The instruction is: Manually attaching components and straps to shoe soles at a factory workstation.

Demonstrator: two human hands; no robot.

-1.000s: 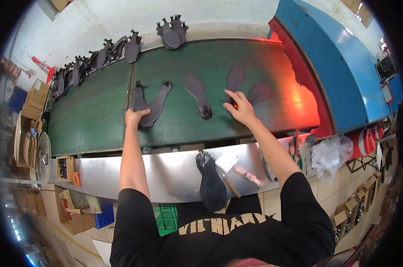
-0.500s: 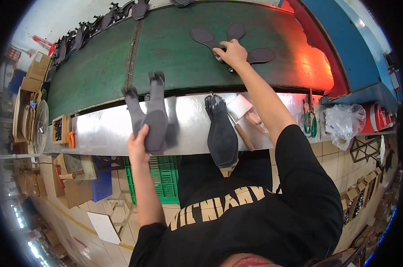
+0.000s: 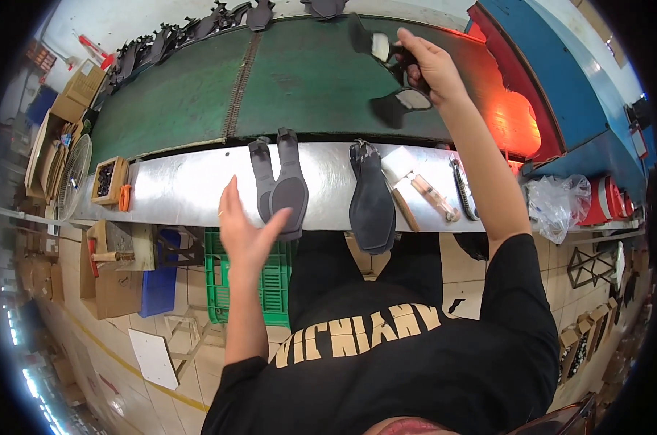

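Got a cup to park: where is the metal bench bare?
Widely bare: the metal bench between orange tool and left hand. Narrow gap: between gray soles and black sole. Crowded: right of that, with wooden-handled tool and tube.

"Where's your left grip (image 3: 246,233)?"

"I have it over the near edge of the counter (image 3: 180,190), spread wide: fingers (image 3: 230,192) pointing toward the far edge, thumb (image 3: 278,218) stretched out to the right. My left forearm (image 3: 246,312) runs straight at the counter."

"And the right grip (image 3: 435,69)?"

"Beyond the counter's far edge, fingers curled in and clasping. I see the right elbow (image 3: 508,228) bent by the near edge of the counter, the forearm (image 3: 478,156) slanting leftward across it to the wrist (image 3: 452,99)."
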